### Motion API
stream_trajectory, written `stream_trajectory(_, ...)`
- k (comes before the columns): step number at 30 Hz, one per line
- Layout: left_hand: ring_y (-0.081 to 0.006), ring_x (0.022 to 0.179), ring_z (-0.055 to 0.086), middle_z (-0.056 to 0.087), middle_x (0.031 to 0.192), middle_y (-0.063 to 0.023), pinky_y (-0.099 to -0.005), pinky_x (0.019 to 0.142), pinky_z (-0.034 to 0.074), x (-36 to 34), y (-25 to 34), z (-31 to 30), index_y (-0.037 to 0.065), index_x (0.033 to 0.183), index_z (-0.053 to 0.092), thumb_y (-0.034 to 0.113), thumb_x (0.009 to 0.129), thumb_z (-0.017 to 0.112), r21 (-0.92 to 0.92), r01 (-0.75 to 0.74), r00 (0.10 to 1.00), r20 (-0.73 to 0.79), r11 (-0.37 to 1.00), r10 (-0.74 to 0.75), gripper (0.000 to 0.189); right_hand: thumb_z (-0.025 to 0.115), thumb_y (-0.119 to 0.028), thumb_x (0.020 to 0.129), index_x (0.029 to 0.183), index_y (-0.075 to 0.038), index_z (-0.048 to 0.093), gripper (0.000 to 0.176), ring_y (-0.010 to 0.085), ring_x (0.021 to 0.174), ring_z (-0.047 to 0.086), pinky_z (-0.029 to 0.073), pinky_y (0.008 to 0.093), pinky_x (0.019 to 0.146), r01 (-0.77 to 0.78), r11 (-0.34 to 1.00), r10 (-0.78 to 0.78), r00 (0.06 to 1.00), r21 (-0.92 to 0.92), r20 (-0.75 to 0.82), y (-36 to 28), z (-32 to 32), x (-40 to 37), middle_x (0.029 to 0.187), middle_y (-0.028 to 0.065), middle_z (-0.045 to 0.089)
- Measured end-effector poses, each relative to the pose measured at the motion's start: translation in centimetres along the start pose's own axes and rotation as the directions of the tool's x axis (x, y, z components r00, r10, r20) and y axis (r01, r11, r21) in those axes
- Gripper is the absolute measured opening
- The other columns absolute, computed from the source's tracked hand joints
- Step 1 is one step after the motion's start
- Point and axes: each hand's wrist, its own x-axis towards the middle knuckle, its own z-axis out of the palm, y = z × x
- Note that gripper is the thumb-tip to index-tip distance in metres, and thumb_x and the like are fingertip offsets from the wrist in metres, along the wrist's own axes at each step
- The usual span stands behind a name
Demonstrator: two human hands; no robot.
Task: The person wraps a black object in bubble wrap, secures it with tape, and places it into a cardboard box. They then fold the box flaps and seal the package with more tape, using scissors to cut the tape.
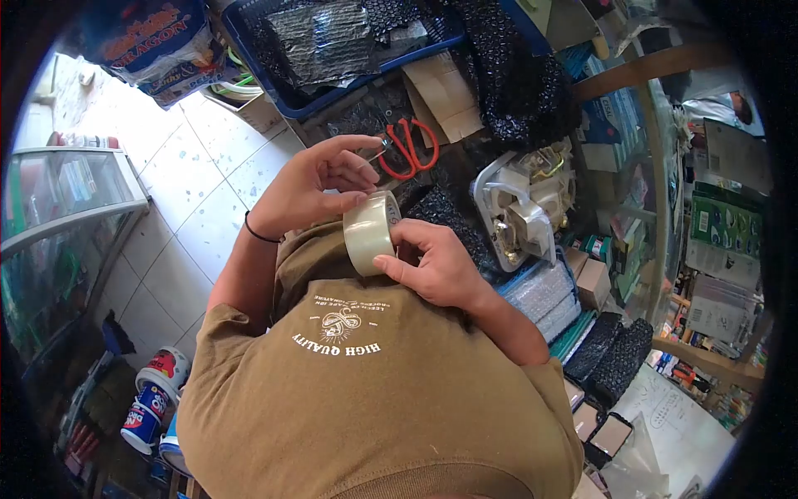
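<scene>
A roll of clear packing tape (368,233) is held in front of my chest. My right hand (436,266) grips it from the right, thumb on its edge and fingers wrapped around the far side. My left hand (312,179), a black band on its wrist, rests its thumb on the top of the roll with the index finger curled above, as if picking at the tape end. Just beyond my left fingers lie red-handled scissors (407,150). My olive shirt fills the bottom of the view.
A white plastic part with metal fittings (519,208) sits right of the tape on black bubble wrap (507,75). Beyond are a blue basket (357,91) and cardboard pieces (445,91). At left are a glass cabinet (66,216), tiled floor (199,191) and small tubs (154,399).
</scene>
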Motion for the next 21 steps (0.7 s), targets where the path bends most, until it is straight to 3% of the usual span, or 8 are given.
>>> stream_trajectory(7, -0.0186, 0.095, 0.061, 0.059, 0.103, -0.0100, -0.0319, 0.084, 0.050, 0.0, -0.5, -1.1, 0.003, 0.131, 0.041, -0.005, 0.076, 0.064, 0.013, -0.050, 0.999, -0.002, 0.999, 0.050, 0.060, 0.069, -0.020, 0.076, 0.088, -0.001, 0.061, 0.024, 0.0209, 0.062, 0.053, 0.044, 0.0309, 0.056, 0.054, 0.990, -0.052, 0.999, -0.131, 0.016, -0.4, -0.4, 0.6, 0.075, 0.0115, 0.056)
stream_trajectory(10, -0.0161, 0.098, 0.059, 0.059, 0.105, -0.0096, -0.0284, 0.083, 0.049, -0.2, -0.1, -2.9, 0.003, 0.130, 0.043, -0.005, 0.079, 0.061, -0.135, -0.139, 0.989, -0.065, 0.981, 0.131, 0.055, 0.068, -0.018, 0.075, 0.084, 0.000, 0.058, 0.023, 0.0272, 0.065, 0.055, 0.044, 0.0346, 0.059, 0.062, 0.978, -0.066, 0.998, -0.198, -0.016, -0.4, -0.8, 1.4, 0.075, 0.0133, 0.055)
stream_trajectory(13, -0.0166, 0.097, 0.058, 0.059, 0.106, -0.0090, -0.0285, 0.079, 0.048, -0.6, 0.3, -4.4, 0.003, 0.125, 0.049, 0.017, 0.089, 0.055, -0.003, -0.258, 0.912, -0.330, 0.966, 0.242, 0.039, 0.065, -0.016, 0.074, 0.082, -0.001, 0.056, 0.020, 0.0359, 0.077, 0.056, 0.046, 0.0409, 0.066, 0.174, 0.885, -0.198, 0.980, -0.432, -0.012, 1.1, -1.2, 3.5, 0.080, 0.0156, 0.056)
stream_trajectory(16, -0.0151, 0.095, 0.058, 0.060, 0.103, -0.0073, -0.0277, 0.076, 0.048, -0.9, 0.0, -5.1, 0.002, 0.119, 0.055, 0.019, 0.091, 0.054, 0.015, -0.203, 0.870, -0.456, 0.979, 0.188, 0.033, 0.064, -0.017, 0.075, 0.082, -0.001, 0.057, 0.019, 0.0353, 0.080, 0.057, 0.047, 0.0424, 0.069, 0.154, 0.784, -0.202, 0.979, -0.601, -0.013, 3.5, -1.0, 6.5, 0.083, 0.0155, 0.056)
stream_trajectory(17, -0.0158, 0.090, 0.059, 0.061, 0.097, -0.0089, -0.0275, 0.071, 0.049, -0.9, 0.3, -4.5, 0.002, 0.111, 0.059, 0.022, 0.093, 0.049, 0.066, -0.223, 0.842, -0.489, 0.972, 0.227, 0.029, 0.063, -0.015, 0.074, 0.083, -0.002, 0.058, 0.017, 0.0348, 0.083, 0.057, 0.049, 0.0437, 0.071, 0.128, 0.743, -0.164, 0.986, -0.657, 0.007, 3.8, -0.9, 7.5, 0.086, 0.0151, 0.056)
stream_trajectory(21, -0.0113, 0.080, 0.057, 0.060, 0.088, -0.0059, -0.0253, 0.067, 0.048, -0.6, 0.0, -3.6, 0.000, 0.105, 0.061, 0.019, 0.092, 0.050, 0.032, -0.193, 0.838, -0.514, 0.981, 0.182, 0.025, 0.063, -0.010, 0.072, 0.084, -0.004, 0.060, 0.014, 0.0334, 0.086, 0.058, 0.050, 0.0431, 0.073, 0.143, 0.578, -0.134, 0.988, -0.803, 0.079, 6.4, 0.3, 10.7, 0.090, 0.0137, 0.058)
